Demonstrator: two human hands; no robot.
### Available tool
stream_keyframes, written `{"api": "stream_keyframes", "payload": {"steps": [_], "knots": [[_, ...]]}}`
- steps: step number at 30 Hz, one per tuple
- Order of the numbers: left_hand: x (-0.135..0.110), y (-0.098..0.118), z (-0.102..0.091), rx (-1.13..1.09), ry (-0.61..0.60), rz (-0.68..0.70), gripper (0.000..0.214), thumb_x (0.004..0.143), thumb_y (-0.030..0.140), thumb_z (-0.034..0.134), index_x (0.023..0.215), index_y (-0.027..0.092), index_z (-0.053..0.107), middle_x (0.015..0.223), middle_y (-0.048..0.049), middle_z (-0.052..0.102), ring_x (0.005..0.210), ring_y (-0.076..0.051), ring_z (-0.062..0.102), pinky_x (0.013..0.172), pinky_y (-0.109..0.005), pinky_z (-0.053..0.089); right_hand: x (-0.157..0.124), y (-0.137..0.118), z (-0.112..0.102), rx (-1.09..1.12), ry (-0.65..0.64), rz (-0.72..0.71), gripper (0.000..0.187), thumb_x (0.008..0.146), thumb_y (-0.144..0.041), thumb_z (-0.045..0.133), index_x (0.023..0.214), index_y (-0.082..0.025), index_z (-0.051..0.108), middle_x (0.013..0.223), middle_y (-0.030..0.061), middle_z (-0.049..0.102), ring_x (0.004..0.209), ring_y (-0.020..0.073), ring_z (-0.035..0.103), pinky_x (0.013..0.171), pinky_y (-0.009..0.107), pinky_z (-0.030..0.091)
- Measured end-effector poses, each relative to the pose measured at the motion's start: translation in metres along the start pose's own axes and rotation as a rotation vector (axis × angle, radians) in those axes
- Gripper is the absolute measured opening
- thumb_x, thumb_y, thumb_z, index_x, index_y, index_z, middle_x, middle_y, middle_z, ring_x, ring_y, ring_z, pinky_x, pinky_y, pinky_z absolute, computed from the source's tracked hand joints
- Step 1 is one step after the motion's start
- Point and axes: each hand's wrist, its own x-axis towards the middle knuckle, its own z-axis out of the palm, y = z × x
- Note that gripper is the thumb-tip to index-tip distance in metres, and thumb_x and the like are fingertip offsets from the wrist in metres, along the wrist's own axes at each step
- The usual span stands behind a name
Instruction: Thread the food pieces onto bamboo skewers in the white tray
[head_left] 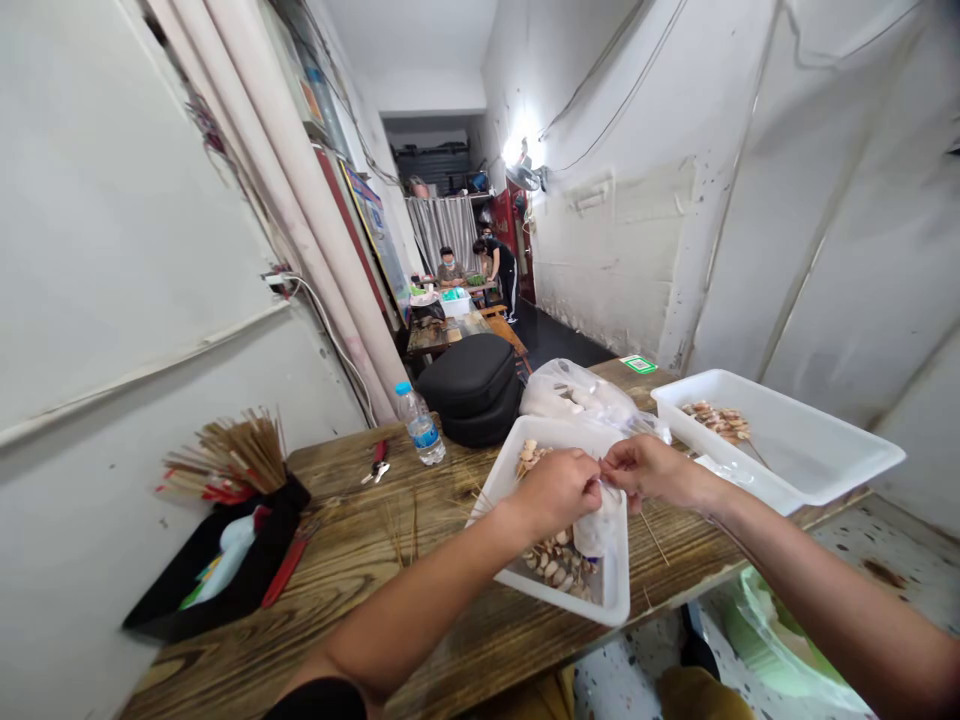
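Left hand (568,487), right hand (655,470): close together, grip unclear
Loaded skewers (559,568): tray (621,565) at their seven o'clock, another tray (832,455) at three
Remaining bare sticks (244,452): bundled at nine

Glare from wall light (523,146); edge distortion

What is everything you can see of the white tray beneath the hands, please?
The white tray is rectangular and shallow with raised walls, apparently plastic. It lies flat on the wooden table, holding pale, seemingly skewered pieces and a whitish, bag-like item. The left hand and right hand are above it, hiding part; contact is unclear.
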Motion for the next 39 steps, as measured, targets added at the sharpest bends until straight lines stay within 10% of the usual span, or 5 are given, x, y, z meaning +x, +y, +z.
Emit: {"api": "stream_keyframes", "payload": {"steps": [13, 20, 39], "knots": [[-0.008, -0.023, 0.008, -0.219, 0.121, 0.099, 0.007, 0.063, 0.008, 0.054, 0.061, 0.016, 0.055, 0.058, 0.0031, 0.050, 0.057, -0.009, 0.045, 0.058, -0.021, 0.038, 0.005, 0.001, 0.016, -0.437, 0.240, -0.175, 0.006, 0.063, -0.018, 0.060, 0.065, -0.013, 0.064, 0.057, -0.0007, 0.059, 0.054, 0.0089, 0.048, 0.049, 0.019, 0.035], [-0.018, -0.025, 0.012, -0.520, 0.190, 0.036, 0.008, 0.067, 0.013, 0.056, 0.070, 0.013, 0.064, 0.062, 0.0013, 0.057, 0.053, -0.006, 0.044, 0.052, -0.017, 0.037, -0.004, 0.004, 0.009, -0.274, 0.220, -0.181, 0.017, 0.067, -0.022, 0.055, 0.077, -0.013, 0.067, 0.064, 0.0003, 0.062, 0.056, 0.0099, 0.050, 0.053, 0.020, 0.039], [-0.019, -0.027, 0.006, -0.455, 0.236, 0.058, 0.009, 0.068, 0.010, 0.056, 0.068, 0.012, 0.065, 0.061, 0.0001, 0.057, 0.054, -0.007, 0.045, 0.053, -0.018, 0.038, -0.009, 0.000, 0.026, -0.431, 0.266, -0.240, 0.015, 0.076, -0.023, 0.053, 0.074, -0.016, 0.067, 0.069, 0.0023, 0.062, 0.062, 0.0124, 0.052, 0.058, 0.023, 0.039]]}}
